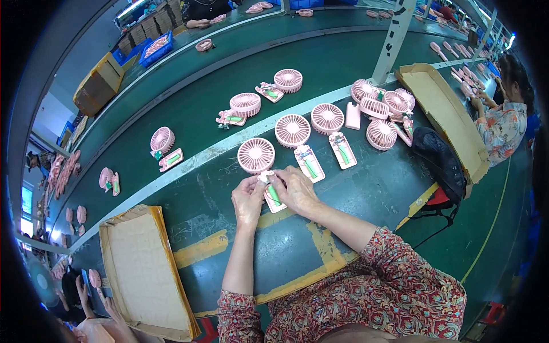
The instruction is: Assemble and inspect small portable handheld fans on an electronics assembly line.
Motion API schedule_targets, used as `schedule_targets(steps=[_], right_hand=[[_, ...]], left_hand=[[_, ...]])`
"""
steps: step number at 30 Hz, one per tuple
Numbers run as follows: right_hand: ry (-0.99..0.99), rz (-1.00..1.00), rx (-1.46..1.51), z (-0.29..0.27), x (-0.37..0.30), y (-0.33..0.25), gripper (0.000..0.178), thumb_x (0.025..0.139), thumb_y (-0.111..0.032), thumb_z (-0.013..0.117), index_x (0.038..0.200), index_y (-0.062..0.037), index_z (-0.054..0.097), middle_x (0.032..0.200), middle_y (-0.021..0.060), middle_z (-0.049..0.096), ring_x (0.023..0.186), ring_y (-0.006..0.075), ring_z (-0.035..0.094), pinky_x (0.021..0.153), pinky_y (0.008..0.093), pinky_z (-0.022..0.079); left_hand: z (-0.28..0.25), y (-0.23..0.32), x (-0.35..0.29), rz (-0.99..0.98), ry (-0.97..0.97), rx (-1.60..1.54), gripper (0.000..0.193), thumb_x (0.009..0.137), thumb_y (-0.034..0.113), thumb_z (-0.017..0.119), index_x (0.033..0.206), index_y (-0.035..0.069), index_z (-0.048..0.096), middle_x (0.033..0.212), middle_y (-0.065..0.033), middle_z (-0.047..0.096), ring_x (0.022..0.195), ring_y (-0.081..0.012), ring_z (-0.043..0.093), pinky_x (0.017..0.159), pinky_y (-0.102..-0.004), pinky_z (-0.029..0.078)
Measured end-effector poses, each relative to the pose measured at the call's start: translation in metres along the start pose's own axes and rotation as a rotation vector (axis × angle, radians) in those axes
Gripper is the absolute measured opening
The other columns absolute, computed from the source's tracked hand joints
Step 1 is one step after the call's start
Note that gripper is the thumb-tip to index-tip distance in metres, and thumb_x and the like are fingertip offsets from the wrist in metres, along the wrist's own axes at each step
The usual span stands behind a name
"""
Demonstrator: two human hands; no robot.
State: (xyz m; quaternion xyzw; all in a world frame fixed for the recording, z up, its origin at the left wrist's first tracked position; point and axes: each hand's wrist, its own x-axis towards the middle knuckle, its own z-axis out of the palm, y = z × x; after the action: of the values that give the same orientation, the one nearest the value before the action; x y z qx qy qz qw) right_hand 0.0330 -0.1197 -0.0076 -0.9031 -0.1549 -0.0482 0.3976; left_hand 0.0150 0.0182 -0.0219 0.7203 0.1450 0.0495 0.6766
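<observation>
Hands (248, 199) (298, 192) on fan (256, 155); blk-marked post (393, 44)

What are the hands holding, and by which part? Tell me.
A pink fan; the left hand and right hand grip the upper end of its opened handle, near the round head.

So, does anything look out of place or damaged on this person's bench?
Some wear: the yellow stripes on the bench look ragged. Also, at right, several bunched fans lie overlapping, unlike the spaced-out fans beside them.
</observation>
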Motion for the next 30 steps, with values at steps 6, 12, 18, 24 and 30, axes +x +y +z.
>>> schedule_targets(steps=[6, 12, 18, 24, 30], right_hand=[[0.203, -0.147, 0.003, -0.004, -0.001, -0.004, 0.02, 0.083, -0.012, 0.059, 0.099, 0.001, 0.062, 0.078, 0.0128, 0.057, 0.076, 0.0268, 0.057, 0.069, 0.0375, 0.045], [0.415, -0.034, 0.1, -0.05, 0.02, 0.016, 0.014, 0.082, -0.006, 0.058, 0.094, -0.0024, 0.062, 0.081, 0.0121, 0.058, 0.074, 0.0258, 0.058, 0.067, 0.036, 0.047], [0.302, 0.236, 0.341, -0.056, 0.029, 0.061, 0.026, 0.084, -0.015, 0.06, 0.104, 0.0016, 0.062, 0.089, 0.0145, 0.066, 0.079, 0.0206, 0.064, 0.073, 0.0319, 0.05], [0.187, 0.358, 0.406, -0.055, 0.033, 0.079, 0.036, 0.085, -0.021, 0.061, 0.108, 0.0056, 0.06, 0.093, 0.0165, 0.067, 0.085, 0.0211, 0.065, 0.077, 0.0307, 0.05], [0.141, 0.348, 0.268, -0.052, 0.032, 0.071, 0.04, 0.083, -0.026, 0.064, 0.108, 0.0044, 0.06, 0.094, 0.0174, 0.067, 0.087, 0.0223, 0.065, 0.079, 0.0317, 0.05]], left_hand=[[0.005, -0.008, 0.002, 0.082, 0.058, 0.022, 0.024, 0.085, 0.014, 0.064, 0.1, -0.005, 0.06, 0.075, -0.0036, 0.063, 0.062, -0.0057, 0.056, 0.054, -0.0196, 0.046], [0.004, -0.006, -0.001, 0.121, 0.091, 0.081, 0.023, 0.087, 0.014, 0.06, 0.099, -0.006, 0.061, 0.077, -0.0059, 0.065, 0.064, -0.0079, 0.056, 0.061, -0.024, 0.048], [0.006, -0.005, -0.004, 0.173, 0.096, 0.123, 0.022, 0.087, 0.013, 0.059, 0.1, -0.004, 0.062, 0.076, -0.0056, 0.064, 0.063, -0.0077, 0.055, 0.061, -0.0244, 0.048], [0.006, -0.005, -0.004, 0.183, 0.105, 0.157, 0.021, 0.086, 0.01, 0.058, 0.101, -0.004, 0.062, 0.075, -0.0056, 0.064, 0.063, -0.0078, 0.055, 0.062, -0.0243, 0.047], [0.005, -0.003, -0.006, 0.198, 0.113, 0.182, 0.021, 0.085, 0.009, 0.058, 0.101, -0.004, 0.062, 0.075, -0.0067, 0.065, 0.063, -0.0084, 0.056, 0.062, -0.0247, 0.048]])
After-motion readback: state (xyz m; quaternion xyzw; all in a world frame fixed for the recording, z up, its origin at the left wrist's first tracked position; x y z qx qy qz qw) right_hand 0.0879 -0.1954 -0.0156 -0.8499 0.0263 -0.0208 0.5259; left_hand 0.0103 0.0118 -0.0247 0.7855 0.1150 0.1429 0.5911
